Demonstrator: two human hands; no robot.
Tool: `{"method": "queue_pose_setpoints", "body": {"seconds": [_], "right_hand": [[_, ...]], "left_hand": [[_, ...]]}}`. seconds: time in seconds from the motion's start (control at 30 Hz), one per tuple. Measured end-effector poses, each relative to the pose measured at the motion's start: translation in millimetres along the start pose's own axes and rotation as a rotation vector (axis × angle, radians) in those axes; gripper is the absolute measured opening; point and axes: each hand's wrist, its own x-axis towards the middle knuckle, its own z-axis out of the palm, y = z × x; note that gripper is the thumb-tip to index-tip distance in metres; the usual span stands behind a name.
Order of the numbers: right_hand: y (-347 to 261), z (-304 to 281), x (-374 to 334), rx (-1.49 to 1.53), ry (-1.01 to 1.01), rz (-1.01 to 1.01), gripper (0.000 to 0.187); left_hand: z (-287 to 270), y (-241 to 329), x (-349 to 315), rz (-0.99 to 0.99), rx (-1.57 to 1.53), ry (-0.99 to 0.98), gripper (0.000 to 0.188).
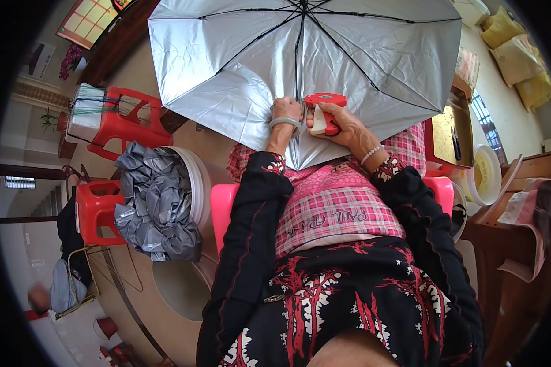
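In the head view, the open umbrella with silver fabric (239,79) and black metal ribs (297,61) lies spread before the person, its near edge over the pink checked cloth (349,211) on the lap. The left hand (286,110) pinches the umbrella at a near rib, its exact hold hidden; the right hand (347,127) is wrapped around a red-and-white plastic handheld tool (319,124) just beside it. Being so close, the tool could nip the left fingers if it slipped. Slack fabric might bunch under it, the smooth pale bangle (284,125) could snag, and uneven pulling may bend the rib.
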Motion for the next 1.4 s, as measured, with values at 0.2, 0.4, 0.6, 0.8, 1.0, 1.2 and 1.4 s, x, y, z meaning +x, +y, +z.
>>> {"method": "queue_pose_setpoints", "body": {"seconds": [0.2,0.4,0.6,0.8,1.0,1.2,1.4], "right_hand": [[8,22,-2,-0.109,0.161,-0.113,0.027],[9,23,9,-0.166,0.223,-0.161,0.026],[10,24,5,-0.236,0.207,-0.150,0.026],[6,24,-2,-0.059,0.054,-0.016,0.026],[-3,2,0,-0.032,-0.034,0.050,0.031],[-3,10,2,-0.083,-0.046,0.042,0.029],[-1,7,12,-0.153,-0.019,0.035,0.023]], "left_hand": [[10,-22,16,0.068,0.035,0.080,0.021],[11,-21,14,0.115,0.085,0.120,0.022],[1,-2,-1,0.064,0.025,0.028,0.022],[1,-14,3,0.134,0.056,0.140,0.023],[-8,7,-8,0.025,-0.066,-0.068,0.021],[-8,2,-7,0.091,-0.072,-0.069,0.018],[-5,-4,-2,0.115,-0.066,-0.059,0.017]]}}
